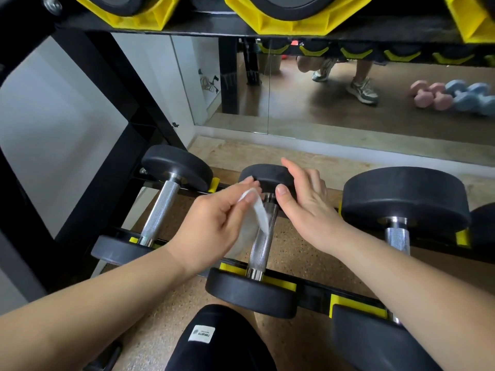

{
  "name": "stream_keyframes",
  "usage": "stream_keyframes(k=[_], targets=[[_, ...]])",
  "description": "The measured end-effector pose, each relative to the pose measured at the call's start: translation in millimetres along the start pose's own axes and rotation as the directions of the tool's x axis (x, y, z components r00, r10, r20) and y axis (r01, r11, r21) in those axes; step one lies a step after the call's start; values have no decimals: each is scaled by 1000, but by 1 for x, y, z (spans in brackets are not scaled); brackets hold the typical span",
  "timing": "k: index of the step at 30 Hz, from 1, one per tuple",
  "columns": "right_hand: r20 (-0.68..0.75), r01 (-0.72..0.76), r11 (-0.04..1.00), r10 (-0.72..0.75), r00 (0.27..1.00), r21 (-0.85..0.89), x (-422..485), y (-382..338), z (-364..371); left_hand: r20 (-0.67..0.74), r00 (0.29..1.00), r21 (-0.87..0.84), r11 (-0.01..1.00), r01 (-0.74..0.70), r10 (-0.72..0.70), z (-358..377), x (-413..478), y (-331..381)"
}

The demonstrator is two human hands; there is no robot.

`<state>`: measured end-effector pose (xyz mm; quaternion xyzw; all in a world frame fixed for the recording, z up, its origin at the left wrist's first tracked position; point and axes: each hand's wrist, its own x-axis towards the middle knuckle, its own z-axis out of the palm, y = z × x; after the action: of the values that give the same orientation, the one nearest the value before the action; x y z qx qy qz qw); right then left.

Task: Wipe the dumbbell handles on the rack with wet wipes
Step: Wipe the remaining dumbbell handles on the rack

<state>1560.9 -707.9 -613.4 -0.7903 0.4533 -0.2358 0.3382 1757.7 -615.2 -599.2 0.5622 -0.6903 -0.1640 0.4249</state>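
Three black dumbbells with knurled steel handles lie on the low black rack (316, 293) with yellow cradles. My left hand (214, 218) pinches a white wet wipe (255, 214) that hangs against the upper left side of the middle dumbbell's handle (263, 242). On the right of that handle's far end, my right hand (308, 202) is held with straight fingers, its thumb near the far black head (265, 175). The left dumbbell's handle (160, 210) and the right dumbbell's handle (397, 236) are bare.
An upper shelf (241, 25) with yellow cradles and black weights hangs overhead. Black rack uprights (112, 103) stand at the left. A floor mirror (348, 103) behind the rack reflects shoes and pink and blue dumbbells. My knee in black shorts (222, 341) is below the rack.
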Motion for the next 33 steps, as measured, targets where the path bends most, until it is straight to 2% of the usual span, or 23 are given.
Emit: stream_keyframes(k=[6,9,10,11,12,13,14,15,17,20,22,24,26,28,30,31,33], targets=[[-1,5,1000,-5,1000,4,1,2,3,-294,950,254,967,-33,109,-12,22,-1],[-13,6,1000,-6,1000,17,1,1,6,-301,944,320,947,-32,134,-18,23,0],[-19,-1,1000,1,1000,24,1,1,5,-217,962,298,949,-99,168,-14,20,0],[-28,-8,999,9,1000,31,1,1,4,-59,972,260,943,-207,229,-6,16,-3],[-31,-15,999,16,999,38,1,0,3,152,945,212,924,-318,291,4,11,-8],[-29,-21,999,22,999,46,0,0,2,349,884,146,914,-379,311,13,6,-13],[-27,-23,998,25,999,52,0,-1,2,483,829,88,927,-365,281,17,3,-18],[-26,-23,998,25,999,55,0,-1,2,547,800,44,946,-322,246,18,3,-22],[-17,-24,998,25,1000,52,-1,-1,2,578,791,-9,970,-242,202,13,5,-26],[-9,-25,999,25,1000,44,-1,-3,2,660,748,-67,997,-37,72,2,-1,-19],[-8,-13,1000,13,1000,24,0,-3,1,716,698,-106,986,128,-14,-4,-12,-13],[-8,-6,1000,6,1000,13,0,-1,2,723,684,-165,935,313,-101,-12,-23,-6],[-15,-1,1000,1,1000,0,0,0,3,630,749,-280,840,466,-206,-23,-25,-1],[-26,1,1000,-1,1000,-11,1,0,3,391,836,-374,763,527,-385,-30,-19,-1],[-33,5,1000,-5,999,-17,1,1,4,66,848,-324,792,517,-527,-33,-10,-1],[-34,5,1000,-5,999,-15,1,1,5,-58,849,-258,829,496,-526,-32,-6,1],[-30,-4,1000,4,1000,-9,1,0,5,-171,886,-167,899,405,-431,-23,3,6]])
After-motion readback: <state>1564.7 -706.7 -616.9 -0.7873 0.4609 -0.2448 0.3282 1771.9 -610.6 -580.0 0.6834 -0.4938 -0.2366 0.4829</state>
